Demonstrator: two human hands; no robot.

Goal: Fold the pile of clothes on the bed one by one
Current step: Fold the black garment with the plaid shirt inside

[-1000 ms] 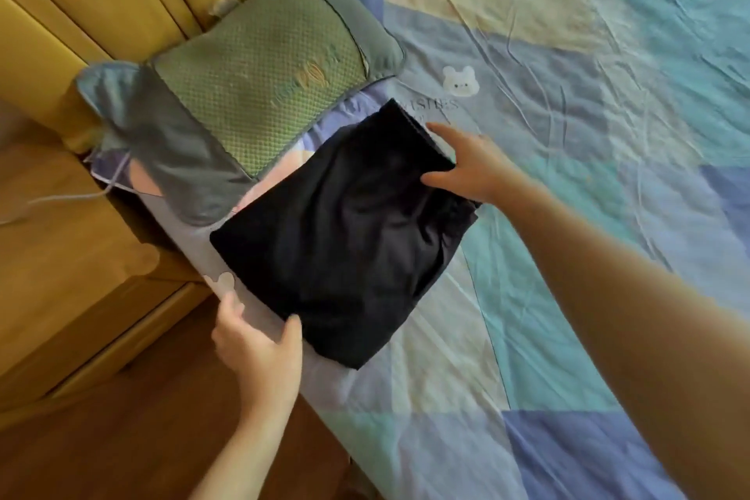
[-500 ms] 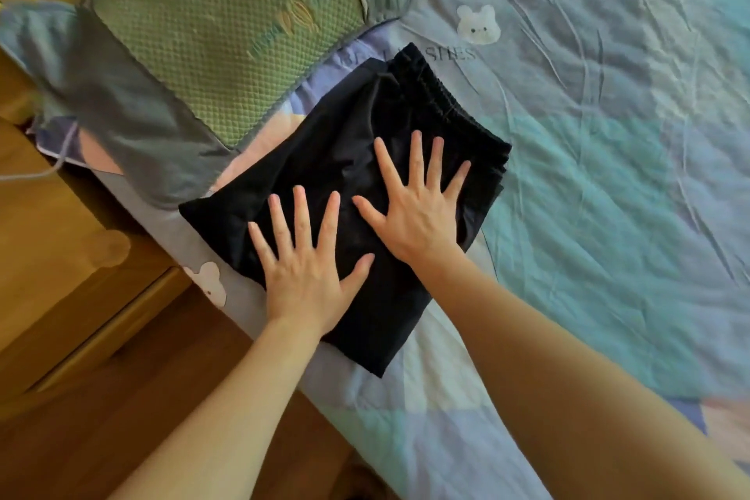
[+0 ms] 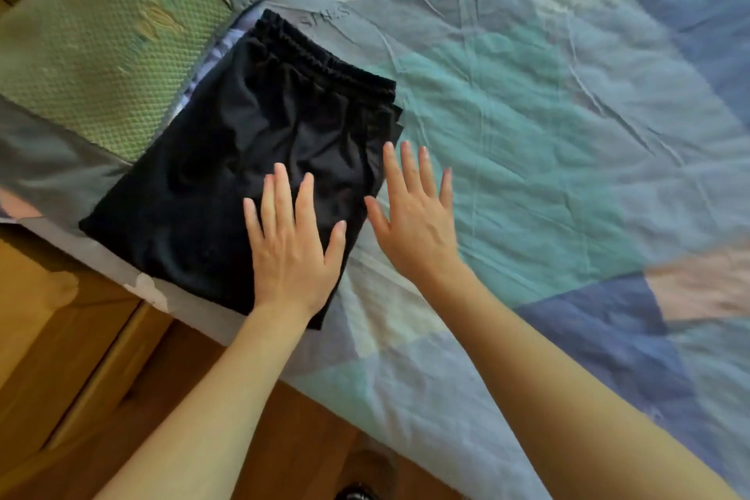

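Note:
A folded black garment [image 3: 227,158] with a gathered elastic waistband lies flat near the left edge of the bed [image 3: 568,134], its waistband toward the far side. My left hand [image 3: 294,244] rests flat on the garment's near right corner, fingers spread. My right hand [image 3: 414,215] lies open just right of the garment, mostly over the bedspread, its thumb at the fabric's edge. Neither hand grips anything. No other clothes are in view.
A green and grey pillow [image 3: 101,41] lies at the upper left, touching the garment. A wooden bedside cabinet [image 3: 48,329] and wooden floor [image 3: 284,438] sit below the bed's left edge. The patchwork bedspread stretches to the right.
Both hands have slid right and toward me across the black garment. My right hand has come off it onto the bedspread. The view has shifted closer.

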